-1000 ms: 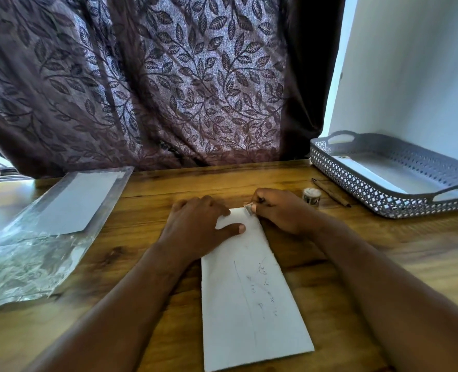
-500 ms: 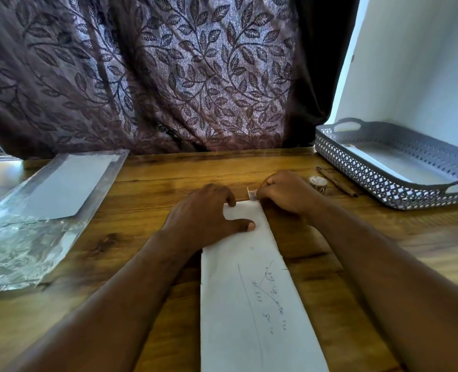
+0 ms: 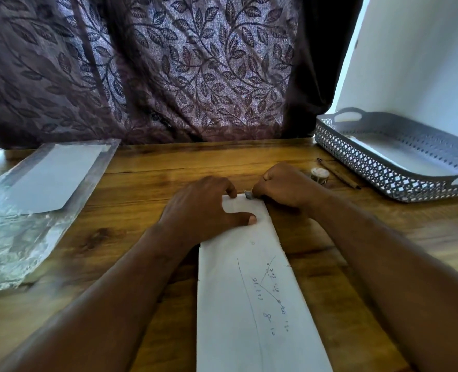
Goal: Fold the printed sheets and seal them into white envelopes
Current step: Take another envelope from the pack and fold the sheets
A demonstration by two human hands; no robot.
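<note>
Pressing the long, pen-marked folded sheet (image 3: 245, 312), left hand (image 3: 203, 210) lies open; right hand (image 3: 285, 183) pinches a grey bit (image 3: 248, 194).

Curtain (image 3: 195, 76): dusky purple-brown, dark leaf-and-vine pattern all over. Table (image 3: 141, 189): warm brown wood, streaked grain, one dark knot. Paper (image 3: 249, 304): white, thin pen lines and blue-grey scribbles (too small to read). Small piece (image 3: 248, 194) at its far edge: grey. Tray (image 3: 370, 162): grey, diamond lattice walls. Plastic bag (image 3: 15, 237): clear, silvery sheen, white envelopes (image 3: 53, 178) inside. Wall (image 3: 424, 63): white. Pencil (image 3: 339, 173): brown.
</note>
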